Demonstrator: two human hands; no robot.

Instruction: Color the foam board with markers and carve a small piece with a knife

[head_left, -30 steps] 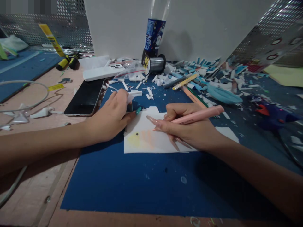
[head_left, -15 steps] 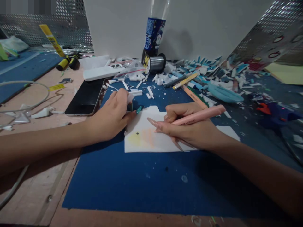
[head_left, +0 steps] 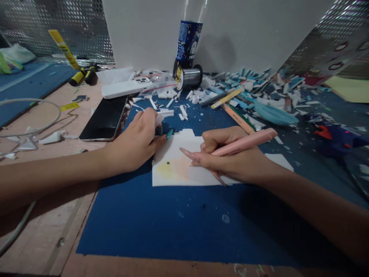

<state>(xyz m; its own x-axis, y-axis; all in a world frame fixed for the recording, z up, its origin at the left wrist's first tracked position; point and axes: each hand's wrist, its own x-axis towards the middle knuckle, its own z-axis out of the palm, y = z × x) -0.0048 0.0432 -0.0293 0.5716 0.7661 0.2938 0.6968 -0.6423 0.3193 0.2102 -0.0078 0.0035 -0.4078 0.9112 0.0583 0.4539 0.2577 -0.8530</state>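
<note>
My right hand is closed around a pink acrylic marker, its tip down near the white card. The marker's barrel slants up to the right, and the fingers hide its tip. On the card are a yellow patch with a dark dot and, beside it, pale orange strokes. My left hand rests at the card's upper left edge, fingers curled and thumb reaching onto the card. A pale piece or nail shows at its fingertips; what the fingers grip, if anything, is hidden.
Under the card lies a blue board. A black phone lies left. Behind stand a bottle and a wire spool. Foam scraps, a yellow cutter and another marker lie at the back right; a blue glue gun lies right.
The right hand and marker have shifted very slightly, the fingers and tip a little lower on the card. My left hand holds its place. The view has barely moved.
</note>
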